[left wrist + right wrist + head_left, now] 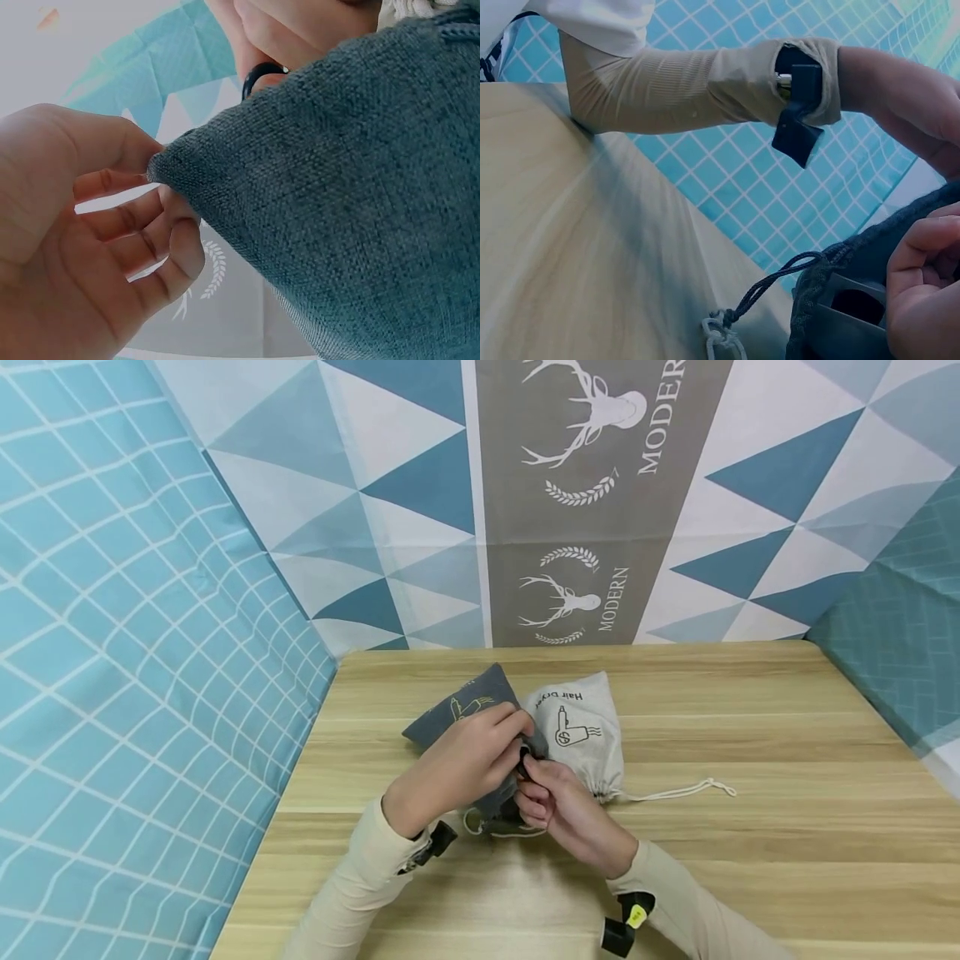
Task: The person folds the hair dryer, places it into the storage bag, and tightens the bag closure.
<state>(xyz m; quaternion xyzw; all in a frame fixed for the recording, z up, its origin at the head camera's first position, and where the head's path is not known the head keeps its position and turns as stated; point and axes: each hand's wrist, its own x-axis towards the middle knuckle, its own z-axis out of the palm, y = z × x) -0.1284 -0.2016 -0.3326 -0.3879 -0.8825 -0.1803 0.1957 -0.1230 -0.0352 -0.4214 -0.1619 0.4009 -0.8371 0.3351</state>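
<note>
A dark grey drawstring pouch (480, 693) with a yellow hair dryer print is between both hands. My left hand (465, 758) pinches a corner of its cloth (315, 172), thumb and fingertips at the tip in the left wrist view. My right hand (573, 814) pinches a small black ring-shaped piece (522, 762) beside the pouch. The ring (259, 77) shows at its fingertips. In the right wrist view, the right fingers (922, 300) are at the pouch's open mouth, where a dark piece with a round opening (840, 309) shows inside.
A light grey pouch (581, 731) printed "Hair Dryer" lies right behind the hands, its white cord (675, 793) trailing right across the wooden table (750, 860). A loose cord (761, 289) hangs from the dark pouch. Patterned cloth walls stand behind and left.
</note>
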